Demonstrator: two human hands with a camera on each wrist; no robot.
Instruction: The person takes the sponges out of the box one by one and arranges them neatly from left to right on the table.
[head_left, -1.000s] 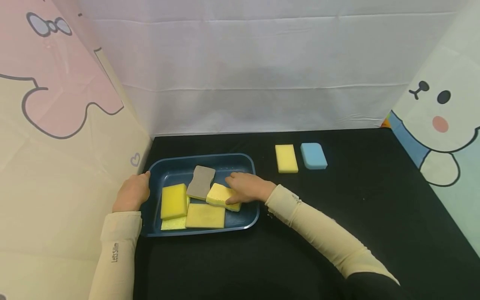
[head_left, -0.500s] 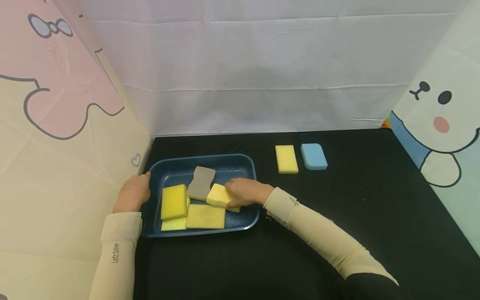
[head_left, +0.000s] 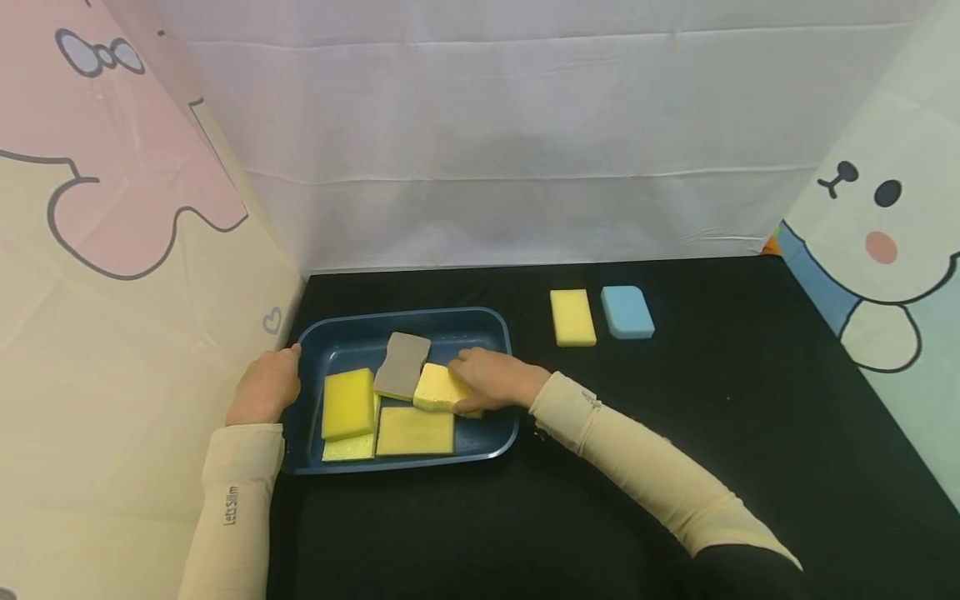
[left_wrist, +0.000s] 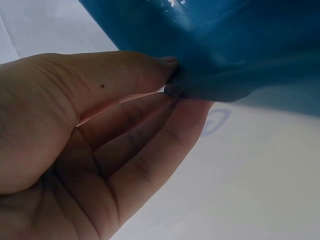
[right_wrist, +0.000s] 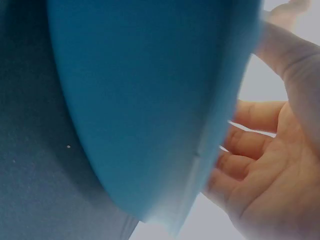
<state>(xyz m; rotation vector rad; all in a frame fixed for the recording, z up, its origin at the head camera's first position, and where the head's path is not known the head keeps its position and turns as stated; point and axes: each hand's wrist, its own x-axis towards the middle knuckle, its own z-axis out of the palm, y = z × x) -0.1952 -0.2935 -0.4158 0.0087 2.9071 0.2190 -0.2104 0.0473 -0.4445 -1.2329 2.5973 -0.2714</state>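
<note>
A: What is seen at the left end of the blue tray (head_left: 352,357)?

B: The tray's left rim is pinched by the left hand (head_left: 264,387); in the left wrist view it is caught between the thumb and the fingers.

A: And inside, from the tray's left wall onward?

B: In the tray's left half, a lime sponge (head_left: 349,450) is partly covered by a bright yellow sponge (head_left: 347,404). Around the tray's middle, a wavy-sided grey sponge (head_left: 402,365) is set toward the far wall, and a dull yellow sponge (head_left: 416,432) by the near wall.

A: What is held in the tray's right half?

B: A pale yellow sponge (head_left: 433,389) is gripped there between the thumb and fingers of the right hand (head_left: 495,377). Whether it is lifted off the tray's floor cannot be told; in the right wrist view the fingertips are hidden.

A: And outside the tray?

B: To the tray's right, about level with its far rim, a plain yellow sponge (head_left: 573,318) is laid on the black cloth (head_left: 600,492); farther right of the tray, a light blue sponge (head_left: 627,312) is placed.
</note>
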